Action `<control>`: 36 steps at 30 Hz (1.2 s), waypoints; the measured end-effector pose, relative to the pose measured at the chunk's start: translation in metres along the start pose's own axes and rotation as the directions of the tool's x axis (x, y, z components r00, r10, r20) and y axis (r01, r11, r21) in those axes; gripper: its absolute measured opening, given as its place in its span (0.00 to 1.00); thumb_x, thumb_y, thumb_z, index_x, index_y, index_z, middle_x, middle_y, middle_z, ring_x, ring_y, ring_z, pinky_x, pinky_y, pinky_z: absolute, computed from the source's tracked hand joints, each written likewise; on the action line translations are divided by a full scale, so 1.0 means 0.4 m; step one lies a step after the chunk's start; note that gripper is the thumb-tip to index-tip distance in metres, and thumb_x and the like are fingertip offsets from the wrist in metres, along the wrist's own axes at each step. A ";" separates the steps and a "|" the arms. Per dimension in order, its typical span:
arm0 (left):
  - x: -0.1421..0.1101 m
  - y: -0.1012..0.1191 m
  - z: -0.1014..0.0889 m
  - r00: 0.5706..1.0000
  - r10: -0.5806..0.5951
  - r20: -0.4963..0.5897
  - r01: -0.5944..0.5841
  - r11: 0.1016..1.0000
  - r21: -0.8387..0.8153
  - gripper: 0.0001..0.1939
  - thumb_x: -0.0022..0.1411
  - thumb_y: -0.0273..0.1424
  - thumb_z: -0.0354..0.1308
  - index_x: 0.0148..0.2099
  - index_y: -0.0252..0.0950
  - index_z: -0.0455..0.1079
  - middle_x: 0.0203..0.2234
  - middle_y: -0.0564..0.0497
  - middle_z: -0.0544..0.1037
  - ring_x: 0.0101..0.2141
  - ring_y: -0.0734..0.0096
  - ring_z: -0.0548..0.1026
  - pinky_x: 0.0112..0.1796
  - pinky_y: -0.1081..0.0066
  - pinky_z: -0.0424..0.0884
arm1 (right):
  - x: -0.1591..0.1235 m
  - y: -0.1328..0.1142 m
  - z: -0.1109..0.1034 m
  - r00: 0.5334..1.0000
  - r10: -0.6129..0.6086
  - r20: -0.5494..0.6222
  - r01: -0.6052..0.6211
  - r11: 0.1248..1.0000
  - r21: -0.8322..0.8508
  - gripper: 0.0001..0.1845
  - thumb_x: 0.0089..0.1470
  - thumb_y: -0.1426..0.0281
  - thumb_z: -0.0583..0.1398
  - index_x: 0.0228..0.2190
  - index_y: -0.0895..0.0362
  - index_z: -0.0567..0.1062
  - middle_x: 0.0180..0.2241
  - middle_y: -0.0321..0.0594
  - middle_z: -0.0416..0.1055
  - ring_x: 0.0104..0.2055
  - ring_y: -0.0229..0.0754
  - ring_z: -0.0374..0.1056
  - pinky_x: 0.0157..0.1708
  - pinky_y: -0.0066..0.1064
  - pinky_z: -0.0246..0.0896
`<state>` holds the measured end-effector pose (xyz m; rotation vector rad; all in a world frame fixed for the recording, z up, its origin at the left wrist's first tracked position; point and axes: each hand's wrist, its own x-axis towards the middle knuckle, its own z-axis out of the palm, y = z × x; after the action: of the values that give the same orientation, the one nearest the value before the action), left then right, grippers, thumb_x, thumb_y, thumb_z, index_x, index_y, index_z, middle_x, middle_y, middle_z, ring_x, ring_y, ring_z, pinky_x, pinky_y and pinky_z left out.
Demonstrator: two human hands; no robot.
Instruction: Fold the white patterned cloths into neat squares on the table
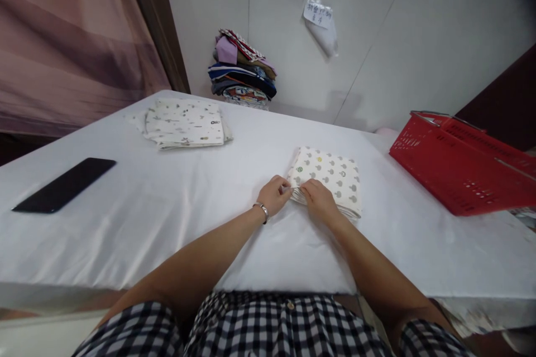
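A folded white cloth with small grey and yellow prints [330,175] lies on the white table [167,206] in front of me. My left hand [274,194], with a bracelet on its wrist, pinches the cloth's near left corner. Right beside it, my right hand [318,198] is closed on the same near edge. The two hands almost touch each other.
A second folded printed cloth [186,122] lies at the far left of the table. A black phone [65,184] rests near the left edge. A red plastic basket [464,164] stands at the right. A pile of folded clothes [243,70] sits against the back wall.
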<state>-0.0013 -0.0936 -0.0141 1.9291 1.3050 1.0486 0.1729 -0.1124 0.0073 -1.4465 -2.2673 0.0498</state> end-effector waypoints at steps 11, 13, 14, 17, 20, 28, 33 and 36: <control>0.015 -0.013 0.003 0.997 0.036 0.064 -0.041 0.996 0.075 0.08 0.60 0.31 0.49 0.31 0.37 0.66 0.29 0.54 0.68 0.31 0.74 0.67 0.33 0.73 0.63 | 0.000 -0.005 -0.003 0.999 -0.045 -0.012 0.045 0.999 0.004 0.12 0.60 0.67 0.49 0.36 0.55 0.72 0.35 0.41 0.68 0.40 0.42 0.62 0.39 0.31 0.56; 0.015 -0.013 0.003 0.997 0.033 0.073 -0.040 0.995 0.094 0.08 0.60 0.31 0.49 0.31 0.37 0.66 0.29 0.54 0.68 0.31 0.74 0.67 0.32 0.73 0.63 | -0.001 -0.002 -0.004 0.999 -0.054 -0.002 0.054 0.999 0.003 0.11 0.60 0.67 0.50 0.37 0.55 0.71 0.36 0.41 0.69 0.40 0.42 0.62 0.39 0.31 0.56; 0.014 -0.013 0.002 0.996 0.034 0.078 -0.042 0.994 0.101 0.08 0.60 0.31 0.49 0.31 0.37 0.66 0.29 0.54 0.68 0.31 0.74 0.67 0.32 0.73 0.63 | -0.002 -0.001 -0.005 0.998 -0.057 0.004 0.057 0.998 0.001 0.11 0.59 0.68 0.50 0.37 0.55 0.71 0.36 0.41 0.69 0.39 0.42 0.62 0.39 0.31 0.56; 0.014 -0.010 0.001 0.995 0.034 0.090 -0.045 0.992 0.119 0.08 0.60 0.32 0.49 0.31 0.37 0.66 0.29 0.54 0.68 0.30 0.74 0.67 0.33 0.73 0.63 | -0.004 0.000 -0.008 0.998 -0.063 0.031 0.064 0.998 -0.021 0.11 0.60 0.68 0.50 0.38 0.55 0.71 0.36 0.41 0.69 0.39 0.41 0.62 0.39 0.31 0.56; 0.015 -0.007 -0.002 0.994 0.020 0.104 -0.034 0.990 0.137 0.08 0.61 0.32 0.48 0.31 0.37 0.65 0.29 0.54 0.68 0.30 0.74 0.67 0.33 0.73 0.63 | -0.002 -0.002 -0.010 0.995 -0.073 0.066 0.078 0.995 -0.067 0.12 0.60 0.68 0.49 0.38 0.56 0.71 0.36 0.42 0.69 0.39 0.42 0.62 0.39 0.31 0.55; 0.008 0.003 -0.005 0.997 0.020 0.075 -0.031 0.988 0.149 0.05 0.59 0.31 0.50 0.33 0.38 0.65 0.32 0.54 0.68 0.28 0.76 0.67 0.30 0.74 0.63 | 0.002 -0.007 0.000 0.997 -0.045 0.066 0.055 0.985 -0.160 0.11 0.59 0.74 0.48 0.35 0.56 0.70 0.34 0.42 0.68 0.38 0.42 0.61 0.37 0.31 0.55; 0.003 0.006 -0.004 0.991 0.105 0.079 -0.115 0.983 0.145 0.07 0.57 0.24 0.48 0.34 0.39 0.65 0.35 0.54 0.68 0.30 0.77 0.68 0.31 0.75 0.63 | 0.002 -0.008 0.002 0.997 -0.057 0.060 0.066 0.985 -0.160 0.10 0.57 0.76 0.48 0.33 0.57 0.69 0.33 0.42 0.67 0.37 0.42 0.60 0.36 0.31 0.54; 0.001 0.005 -0.003 0.988 0.126 0.089 -0.137 0.981 0.139 0.07 0.57 0.24 0.48 0.34 0.39 0.66 0.34 0.55 0.68 0.29 0.78 0.68 0.31 0.75 0.64 | 0.002 -0.008 0.002 0.996 -0.062 0.063 0.072 0.985 -0.158 0.09 0.57 0.77 0.49 0.32 0.57 0.68 0.33 0.41 0.66 0.36 0.42 0.60 0.36 0.30 0.54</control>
<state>-0.0012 -0.0938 -0.0115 2.1688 1.2530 0.9508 0.1698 -0.1128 0.0078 -1.4639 -2.4132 -0.1162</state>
